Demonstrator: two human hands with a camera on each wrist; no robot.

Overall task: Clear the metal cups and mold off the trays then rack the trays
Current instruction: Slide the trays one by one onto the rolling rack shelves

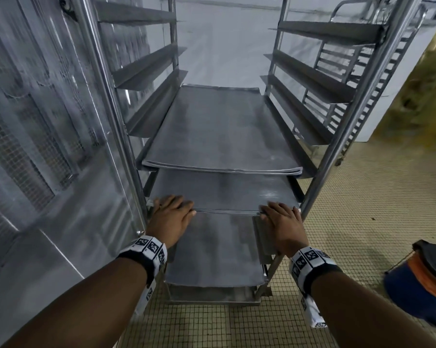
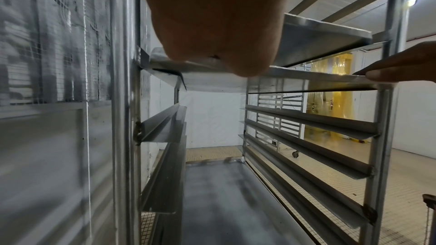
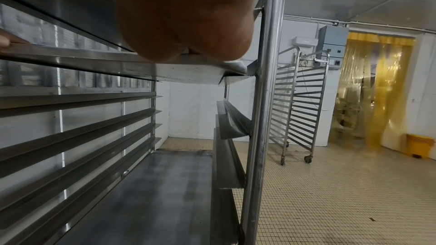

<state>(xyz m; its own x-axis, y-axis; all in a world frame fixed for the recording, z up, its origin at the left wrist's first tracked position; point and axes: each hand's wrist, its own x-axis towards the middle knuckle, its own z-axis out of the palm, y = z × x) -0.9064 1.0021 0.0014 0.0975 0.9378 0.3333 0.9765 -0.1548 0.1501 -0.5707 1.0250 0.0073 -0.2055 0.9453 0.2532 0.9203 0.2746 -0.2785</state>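
Note:
A steel tray rack (image 1: 321,169) stands in front of me. My left hand (image 1: 173,212) and right hand (image 1: 281,218) hold the front edge of a flat metal tray (image 1: 222,194) that lies on the rack's runners. Their fingers lie on top of it. In the left wrist view the right hand (image 2: 396,66) pinches that edge between fingers and thumb. Another tray (image 1: 222,131) sits one level higher, pushed further in. A third tray (image 1: 211,249) rests lower down and sticks out toward me. No metal cups or mold are in view.
A steel panelled wall (image 1: 36,146) runs close along the rack's left side. A blue bucket with an orange band (image 1: 420,282) stands on the tiled floor at my right. Further back are a second wheeled rack (image 3: 297,103), a yellow strip curtain (image 3: 377,90) and a yellow bin (image 3: 420,144).

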